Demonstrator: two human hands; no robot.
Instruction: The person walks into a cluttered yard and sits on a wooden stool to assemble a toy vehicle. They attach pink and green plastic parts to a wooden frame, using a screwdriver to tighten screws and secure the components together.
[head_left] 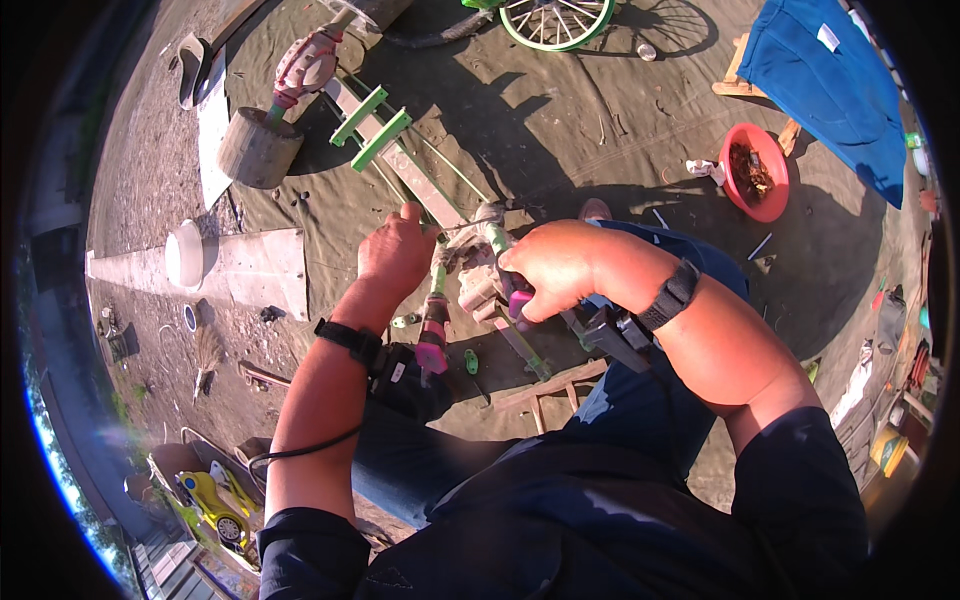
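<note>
A long homemade frame (420, 182) of weathered beam with light-green crosspieces lies on the ground cloth before me. At its near end is a handlebar-like fork with green tubes and pink-purple ends. My left hand (397, 248) is closed beside the fork's left arm (438, 277); what its fingers hold is hidden. My right hand (550, 268) curls round the fork's right arm, next to a purple end piece (518, 303). Between my hands, the joint (470, 238) looks wrapped in dirty grey-brown material. A pink end (431, 356) points toward my knees.
Thick wooden rollers (260, 148) sit at the frame's far end. A red bowl (754, 172) with brown scraps stands at right, near blue cloth (830, 85). A green-rimmed spoked wheel (556, 22) is at the top. A low wooden stool (552, 392) stands by my legs; a white tub (184, 254) sits left.
</note>
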